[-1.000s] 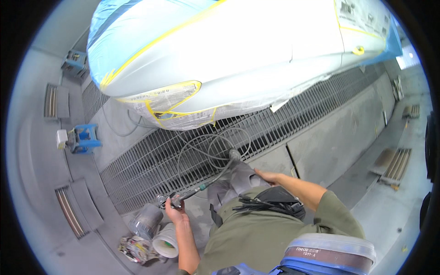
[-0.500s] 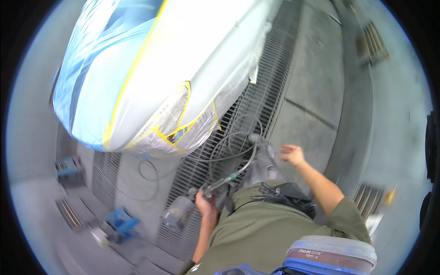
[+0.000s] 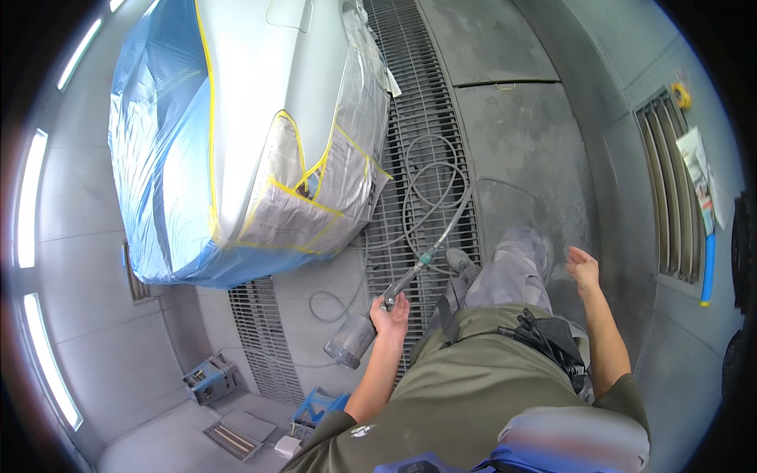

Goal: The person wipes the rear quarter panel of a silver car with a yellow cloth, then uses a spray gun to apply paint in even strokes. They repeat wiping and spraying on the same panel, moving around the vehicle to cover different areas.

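My left hand (image 3: 389,316) is closed on a spray gun (image 3: 389,301), with some fingers partly extended beside it. A grey, cloudy cup (image 3: 351,341) on the gun tilts out to the left of my hand. From the gun's other end an air hose (image 3: 445,235) with a green fitting (image 3: 426,258) runs up and coils on the floor grating. My right hand (image 3: 582,270) hangs out to the right, holding nothing, fingers loosely stretched. Ahead stands a white car body (image 3: 248,94), masked with blue film (image 3: 162,71), newspaper (image 3: 276,213) and yellow tape (image 3: 211,150).
Blue step stands (image 3: 211,380) stand at the lower left near a floor grating (image 3: 264,339). On the right wall, a vent (image 3: 666,185) has a blue-handled tool (image 3: 708,268) and a yellow tape roll (image 3: 680,96) by it. Bright tube lights (image 3: 31,201) line the left wall.
My view has swung and steadied, so the car sits more upright and the left wall lights show. My left hand still holds the spray gun; my right hand stays out to the side.
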Motion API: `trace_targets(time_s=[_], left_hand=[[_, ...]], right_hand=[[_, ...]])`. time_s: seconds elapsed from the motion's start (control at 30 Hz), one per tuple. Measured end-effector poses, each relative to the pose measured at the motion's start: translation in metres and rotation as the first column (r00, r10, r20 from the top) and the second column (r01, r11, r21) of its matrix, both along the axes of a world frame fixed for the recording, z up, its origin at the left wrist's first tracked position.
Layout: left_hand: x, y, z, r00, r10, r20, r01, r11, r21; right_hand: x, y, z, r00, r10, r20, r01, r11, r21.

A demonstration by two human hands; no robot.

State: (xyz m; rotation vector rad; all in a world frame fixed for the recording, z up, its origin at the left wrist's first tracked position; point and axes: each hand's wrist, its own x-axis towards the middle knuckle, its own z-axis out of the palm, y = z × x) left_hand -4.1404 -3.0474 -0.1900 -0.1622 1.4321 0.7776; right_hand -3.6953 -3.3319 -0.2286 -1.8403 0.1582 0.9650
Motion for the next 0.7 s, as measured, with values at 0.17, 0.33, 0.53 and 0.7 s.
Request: trace_targets(time_s=[0.17,0.33,0.53,0.7], left_hand=[[-0.002,-0.044,0.004,0.988,-0.139,-0.067,0.140,0.990,0.010],[0.002,-0.111,0.003,0.968,-0.242,-0.057,0.247,0.965,0.089],[-0.009,-0.189,0.011,0.919,-0.371,-0.133,0.378,0.925,0.031],[-0.027,-0.205,-0.005,0.908,-0.416,0.048,0.417,0.909,-0.004]], right_hand=[[-0.061,-0.051,-0.019,0.982,-0.107,-0.156,0.125,0.986,0.109],[-0.114,-0.153,-0.041,0.962,-0.025,-0.271,0.042,0.998,0.055],[-0.188,-0.307,-0.052,0.921,-0.227,-0.316,0.224,0.973,-0.047],[-0.258,-0.377,-0.030,0.879,-0.284,-0.384,0.307,0.952,-0.002]])
